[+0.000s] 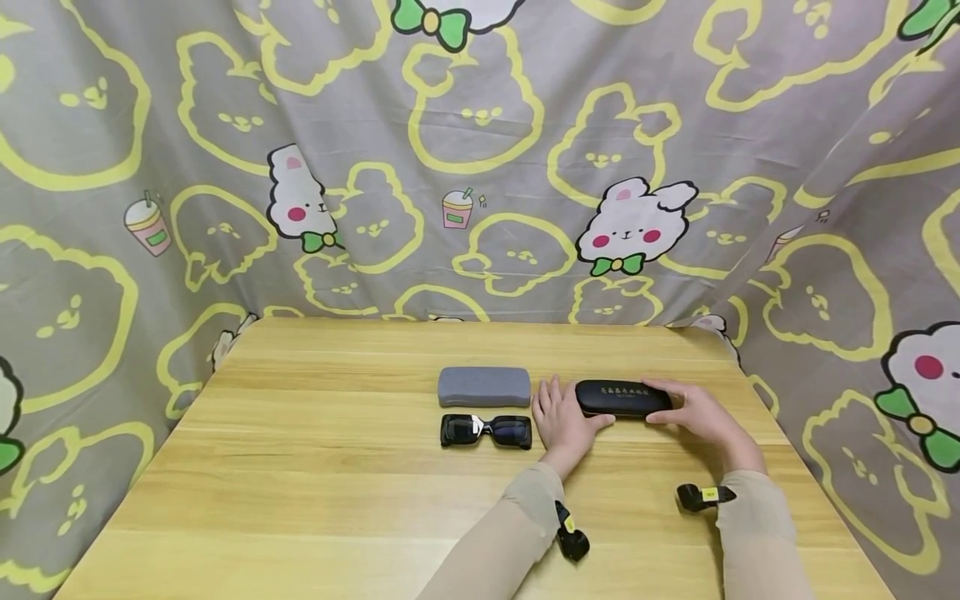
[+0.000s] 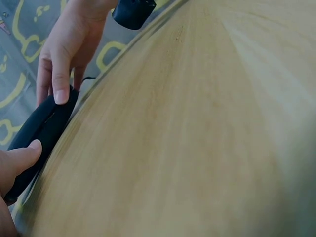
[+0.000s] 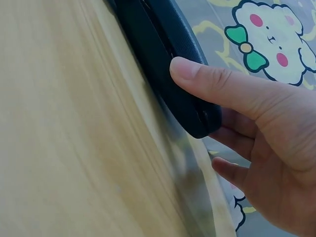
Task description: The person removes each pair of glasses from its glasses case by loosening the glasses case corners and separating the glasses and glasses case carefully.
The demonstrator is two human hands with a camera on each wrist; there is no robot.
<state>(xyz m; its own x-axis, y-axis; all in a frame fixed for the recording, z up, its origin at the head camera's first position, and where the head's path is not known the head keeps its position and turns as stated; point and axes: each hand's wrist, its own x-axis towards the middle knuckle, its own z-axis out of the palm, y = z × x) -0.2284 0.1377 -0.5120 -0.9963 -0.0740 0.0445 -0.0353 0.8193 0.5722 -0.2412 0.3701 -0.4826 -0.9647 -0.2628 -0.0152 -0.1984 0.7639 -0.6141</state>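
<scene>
In the head view, a long black glasses case (image 1: 618,398) with gold lettering on its lid lies at the right of the table, its lid down. My right hand (image 1: 697,414) grips its right end, thumb along the front and fingers behind. At the left end is my left hand (image 1: 566,421), its thumb against the front side and its other fingers stretched forward beside the case. The right wrist view shows the right thumb (image 3: 190,71) near the seam of the case. In the left wrist view, the left thumb (image 2: 24,158) presses the case's side.
Left of my left hand, a grey-blue glasses case (image 1: 483,387) lies closed. Dark sunglasses (image 1: 486,431) with thick black frames lie just in front of it. The wooden table (image 1: 300,467) ends at a patterned curtain (image 1: 510,167) behind and at both sides.
</scene>
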